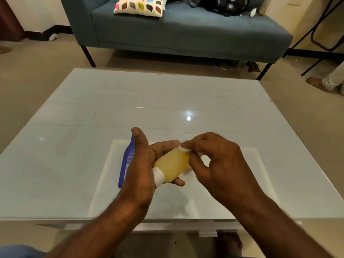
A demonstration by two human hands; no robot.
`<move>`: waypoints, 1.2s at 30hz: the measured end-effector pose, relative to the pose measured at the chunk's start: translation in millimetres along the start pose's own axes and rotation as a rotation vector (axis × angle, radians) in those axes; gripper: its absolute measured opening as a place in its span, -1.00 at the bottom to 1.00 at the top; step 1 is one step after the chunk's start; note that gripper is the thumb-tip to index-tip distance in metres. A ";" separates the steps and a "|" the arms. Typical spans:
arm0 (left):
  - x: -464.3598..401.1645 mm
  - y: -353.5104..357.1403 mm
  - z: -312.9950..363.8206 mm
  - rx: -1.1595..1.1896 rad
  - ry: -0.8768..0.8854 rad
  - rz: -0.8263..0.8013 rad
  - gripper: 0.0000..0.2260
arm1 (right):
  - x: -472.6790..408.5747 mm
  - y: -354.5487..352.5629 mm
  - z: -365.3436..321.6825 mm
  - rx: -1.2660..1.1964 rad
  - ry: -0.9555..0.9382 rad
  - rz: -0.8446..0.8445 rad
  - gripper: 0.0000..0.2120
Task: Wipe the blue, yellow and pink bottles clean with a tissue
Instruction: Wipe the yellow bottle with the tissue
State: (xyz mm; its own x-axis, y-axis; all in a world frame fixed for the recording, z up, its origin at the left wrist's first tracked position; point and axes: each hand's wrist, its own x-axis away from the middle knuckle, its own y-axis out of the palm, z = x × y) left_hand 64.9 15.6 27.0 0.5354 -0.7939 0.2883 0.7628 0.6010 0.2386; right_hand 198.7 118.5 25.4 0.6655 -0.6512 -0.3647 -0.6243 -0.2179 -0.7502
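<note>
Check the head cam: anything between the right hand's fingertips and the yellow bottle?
Yes. In the head view a small wad of white tissue sits between the right hand and the far end of the yellow bottle, which the left hand holds.

Yellow bottle [172, 165] in left hand [143, 164], tissue [183, 148] in right hand [214, 161]

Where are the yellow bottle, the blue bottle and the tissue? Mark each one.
yellow bottle [172, 165]: head view, middle of its body.
blue bottle [127, 161]: head view, its side showing beside the left hand.
tissue [183, 148]: head view, white wad under the right fingertips.
</note>
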 end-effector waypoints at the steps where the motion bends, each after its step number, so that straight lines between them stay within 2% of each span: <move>1: 0.0 -1.1 -0.3 -0.001 0.006 -0.004 -0.17 | 3.8 1.4 -4.8 0.011 -0.029 -0.014 -0.75; 4: 0.1 -5.4 -1.9 0.011 0.004 -0.017 -0.16 | 17.9 5.6 -29.5 -0.035 -0.252 -0.131 -0.76; 6: 0.4 -7.1 -1.6 0.020 -0.005 -0.016 -0.15 | 18.1 6.1 -34.3 -0.032 -0.336 -0.192 -0.75; 12: -1.9 -4.2 4.9 0.129 -0.067 0.041 -0.20 | -1.6 0.2 1.1 -0.019 -0.068 0.061 -0.77; 14: -2.3 -6.0 5.4 0.160 -0.103 0.041 -0.17 | 4.4 1.4 -6.0 -0.011 -0.118 0.032 -0.78; 19: -2.1 -11.7 4.5 0.196 -0.188 0.001 -0.13 | 20.5 10.5 -30.4 -0.034 -0.411 -0.197 -0.81; 20: -2.0 -12.1 4.4 0.196 -0.196 -0.005 -0.13 | 17.2 10.3 -27.2 -0.029 -0.385 -0.183 -0.83; 24: -3.2 -11.4 4.8 0.195 -0.204 0.033 -0.19 | 0.4 4.8 -5.2 -0.031 -0.083 -0.022 -0.83; 26: -2.2 -10.6 5.3 0.207 -0.217 0.040 -0.21 | -0.7 4.0 -1.8 -0.027 -0.032 0.017 -0.82; 28: -2.2 -10.9 4.9 0.216 -0.224 0.022 -0.20 | 6.4 6.1 -10.2 -0.039 -0.093 -0.026 -0.83; 31: -4.1 -12.8 3.2 0.229 -0.243 -0.022 -0.15 | 20.3 11.5 -31.0 -0.071 -0.289 -0.174 -0.83; 33: -4.9 -14.3 3.1 0.236 -0.261 -0.033 -0.13 | 23.5 15.4 -36.6 -0.008 -0.425 -0.230 -0.82; 34: -5.2 -14.7 2.9 0.245 -0.262 -0.028 -0.13 | 22.3 16.2 -35.6 0.027 -0.445 -0.228 -0.81; 36: -6.0 -14.0 2.8 0.263 -0.228 0.002 -0.18 | 16.7 14.5 -28.6 0.018 -0.353 -0.179 -0.81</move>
State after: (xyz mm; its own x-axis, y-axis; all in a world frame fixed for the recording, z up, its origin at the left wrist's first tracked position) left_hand 50.0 12.2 24.5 0.4190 -0.7695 0.4820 0.6264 0.6292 0.4601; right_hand 189.1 83.7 24.2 0.8648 -0.3132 -0.3925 -0.4807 -0.2899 -0.8276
